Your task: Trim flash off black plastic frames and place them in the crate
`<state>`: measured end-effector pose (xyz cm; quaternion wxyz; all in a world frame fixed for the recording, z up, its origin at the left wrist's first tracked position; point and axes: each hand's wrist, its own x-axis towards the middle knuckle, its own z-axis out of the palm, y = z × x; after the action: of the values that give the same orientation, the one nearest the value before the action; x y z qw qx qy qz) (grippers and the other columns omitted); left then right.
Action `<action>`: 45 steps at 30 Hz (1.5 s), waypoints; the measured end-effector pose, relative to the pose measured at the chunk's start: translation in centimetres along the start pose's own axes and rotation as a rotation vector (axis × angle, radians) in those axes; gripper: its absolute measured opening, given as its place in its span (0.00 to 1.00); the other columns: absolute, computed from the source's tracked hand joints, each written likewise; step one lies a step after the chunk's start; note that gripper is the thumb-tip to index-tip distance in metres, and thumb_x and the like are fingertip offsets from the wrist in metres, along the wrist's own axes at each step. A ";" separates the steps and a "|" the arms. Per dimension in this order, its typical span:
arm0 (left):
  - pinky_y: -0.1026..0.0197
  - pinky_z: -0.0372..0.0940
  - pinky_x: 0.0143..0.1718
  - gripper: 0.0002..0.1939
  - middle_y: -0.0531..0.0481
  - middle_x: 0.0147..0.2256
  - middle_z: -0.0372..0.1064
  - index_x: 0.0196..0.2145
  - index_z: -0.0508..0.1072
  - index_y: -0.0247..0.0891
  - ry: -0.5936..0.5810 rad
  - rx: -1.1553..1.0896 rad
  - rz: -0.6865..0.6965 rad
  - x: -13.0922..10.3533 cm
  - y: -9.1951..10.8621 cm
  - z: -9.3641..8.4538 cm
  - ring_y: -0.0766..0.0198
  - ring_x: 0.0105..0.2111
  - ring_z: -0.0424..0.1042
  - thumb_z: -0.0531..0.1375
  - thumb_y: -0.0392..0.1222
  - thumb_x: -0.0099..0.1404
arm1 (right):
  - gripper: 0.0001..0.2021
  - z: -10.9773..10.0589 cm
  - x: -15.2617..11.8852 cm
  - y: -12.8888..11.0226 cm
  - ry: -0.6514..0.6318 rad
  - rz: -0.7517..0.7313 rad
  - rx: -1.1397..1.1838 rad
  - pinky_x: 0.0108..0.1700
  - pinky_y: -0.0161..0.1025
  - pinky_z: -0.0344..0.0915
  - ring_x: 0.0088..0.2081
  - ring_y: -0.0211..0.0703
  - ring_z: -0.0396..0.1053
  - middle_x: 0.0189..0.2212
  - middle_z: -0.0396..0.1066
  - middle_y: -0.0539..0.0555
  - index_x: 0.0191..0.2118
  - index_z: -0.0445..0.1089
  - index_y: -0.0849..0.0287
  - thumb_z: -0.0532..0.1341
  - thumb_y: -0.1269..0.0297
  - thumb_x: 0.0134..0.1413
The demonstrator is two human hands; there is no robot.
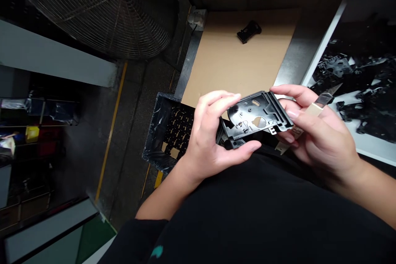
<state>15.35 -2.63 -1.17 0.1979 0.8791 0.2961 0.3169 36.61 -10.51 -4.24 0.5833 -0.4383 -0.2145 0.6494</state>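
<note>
Head view: I have a flat black moulded-plastic plate (247, 113) raised in front of a dark shirt, at the near end of the counter, its face tilted. Rounded hole, short slot and raised ribs visible.
Left hand (206, 130): half-curled round the plate's left end, fingertips at the upper edge, thumb stretched out below. I cannot tell whether the thumb touches.
Right hand (324, 134): closed in a pinch on the plate's ribbed right end, with a knife tucked among the same fingers.
Blade: pale-handled knife with a pointed grey metal blade (324, 98), tip aimed up and right, clear of the plate. Dark lettering on the handle, partly covered.
Counter: grey metal surface (291, 66) under a flat tan cardboard sheet (235, 68). Small black plastic piece (249, 31) lies near the sheet's far end.
Right side: white-rimmed tray (323, 41) with a loose heap of black parts; I cannot separate them by shape.
Left side: dark rectangular crate (159, 128) just beside the cardboard, black pieces in rows inside.
Beyond: large round wire-caged fan (120, 12), upper left; yellow line (111, 128) on the dark floor.
</note>
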 end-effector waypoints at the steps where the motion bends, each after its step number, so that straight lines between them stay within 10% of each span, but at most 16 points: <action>1: 0.42 0.72 0.57 0.43 0.39 0.55 0.70 0.64 0.66 0.42 -0.002 -0.006 0.008 -0.2 0.0 0.0 0.47 0.57 0.72 0.69 0.69 0.60 | 0.16 0.0 -0.1 0.0 -0.011 -0.002 0.002 0.20 0.38 0.46 0.21 0.39 0.53 0.25 0.61 0.48 0.56 0.77 0.46 0.67 0.60 0.64; 23: 0.41 0.75 0.55 0.51 0.41 0.55 0.70 0.65 0.64 0.45 0.097 0.068 0.055 -3.6 -1.7 -2.4 0.47 0.55 0.74 0.69 0.75 0.54 | 0.16 3.3 -0.2 1.6 -0.071 0.026 -0.026 0.20 0.38 0.49 0.23 0.37 0.53 0.30 0.66 0.49 0.56 0.78 0.44 0.68 0.57 0.64; 45: 0.41 0.76 0.57 0.50 0.42 0.56 0.71 0.66 0.62 0.47 0.217 0.104 -0.085 -13.2 -8.8 -11.7 0.48 0.55 0.76 0.68 0.75 0.55 | 0.14 16.6 3.3 9.0 -0.117 0.109 -0.145 0.20 0.35 0.51 0.24 0.38 0.52 0.30 0.65 0.49 0.54 0.79 0.45 0.65 0.62 0.65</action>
<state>-4.26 -2.69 -3.27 0.1320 0.8355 0.3687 0.3854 18.05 -5.57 -3.72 0.5006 -0.4517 -0.2703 0.6872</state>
